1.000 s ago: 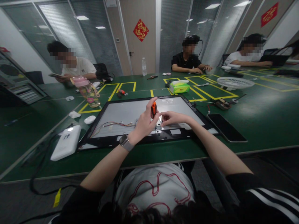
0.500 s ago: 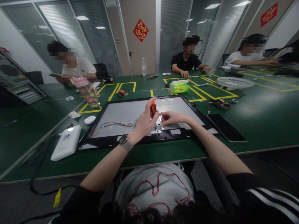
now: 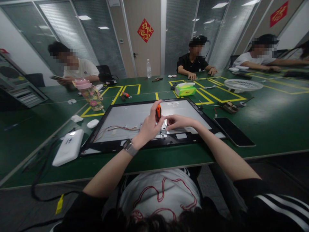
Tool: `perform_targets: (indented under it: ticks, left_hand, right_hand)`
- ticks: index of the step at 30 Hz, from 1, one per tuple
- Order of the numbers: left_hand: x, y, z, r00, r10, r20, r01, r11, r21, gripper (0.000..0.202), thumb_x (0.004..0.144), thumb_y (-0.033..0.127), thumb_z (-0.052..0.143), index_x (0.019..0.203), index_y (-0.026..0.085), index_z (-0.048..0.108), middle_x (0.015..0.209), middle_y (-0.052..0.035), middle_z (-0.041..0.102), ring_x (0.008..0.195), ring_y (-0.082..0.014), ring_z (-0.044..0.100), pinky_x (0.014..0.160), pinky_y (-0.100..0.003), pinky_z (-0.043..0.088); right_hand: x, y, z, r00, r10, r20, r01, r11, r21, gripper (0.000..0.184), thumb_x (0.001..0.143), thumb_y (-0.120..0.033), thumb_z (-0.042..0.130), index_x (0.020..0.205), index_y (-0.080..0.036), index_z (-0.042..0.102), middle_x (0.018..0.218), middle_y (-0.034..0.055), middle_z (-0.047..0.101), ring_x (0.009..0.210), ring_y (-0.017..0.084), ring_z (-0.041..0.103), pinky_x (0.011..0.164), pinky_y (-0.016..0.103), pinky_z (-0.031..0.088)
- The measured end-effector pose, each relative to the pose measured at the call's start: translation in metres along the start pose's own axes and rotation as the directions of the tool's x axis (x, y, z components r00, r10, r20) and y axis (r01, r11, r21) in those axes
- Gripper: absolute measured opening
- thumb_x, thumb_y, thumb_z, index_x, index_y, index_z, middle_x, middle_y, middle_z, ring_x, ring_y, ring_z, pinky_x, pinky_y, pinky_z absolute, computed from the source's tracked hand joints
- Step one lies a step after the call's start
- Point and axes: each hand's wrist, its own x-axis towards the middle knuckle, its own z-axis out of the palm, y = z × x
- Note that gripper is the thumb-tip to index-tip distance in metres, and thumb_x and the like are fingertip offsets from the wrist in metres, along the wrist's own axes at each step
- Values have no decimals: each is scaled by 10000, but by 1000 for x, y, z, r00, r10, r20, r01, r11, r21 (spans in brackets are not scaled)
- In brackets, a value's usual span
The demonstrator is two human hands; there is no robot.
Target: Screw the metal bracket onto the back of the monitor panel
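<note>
A flat display panel (image 3: 135,112) with a black frame and grey back lies on the green table in front of me. Over its middle my left hand (image 3: 152,125) is closed around the orange and black handle of a screwdriver (image 3: 158,111), which stands roughly upright. The screwdriver's tip is hidden. My right hand (image 3: 180,121) is just right of it, fingers curled down at a small metal bracket (image 3: 164,127); what the fingertips pinch, if anything, I cannot make out. Thin wires (image 3: 123,128) run across the panel's left part.
A phone (image 3: 234,131) lies right of the panel, a white power bank (image 3: 69,147) left. Beyond are a pink-lidded bottle (image 3: 89,95), a tissue pack (image 3: 185,90), a white round basket (image 3: 242,85) and a water bottle (image 3: 148,69). Several people sit across the table.
My hands and the screwdriver stay almost in place. At the far right, a person in white has shifted their arms slightly.
</note>
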Motion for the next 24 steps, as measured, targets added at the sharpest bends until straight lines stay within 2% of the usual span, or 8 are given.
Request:
perform_targets:
  ticks: [24]
  left_hand:
    - [0,-1,1,1000,-18,7,18,1000,-16,630,888,163,479,1423,277,167,839,-10,520,617,-114,574,691,-325,549]
  right_hand:
    - [0,2,1,1000,7,2,-7,1000,19,610,715,-441,708,1215,-124,560,673,-24,542,608,111,480,596,236,365]
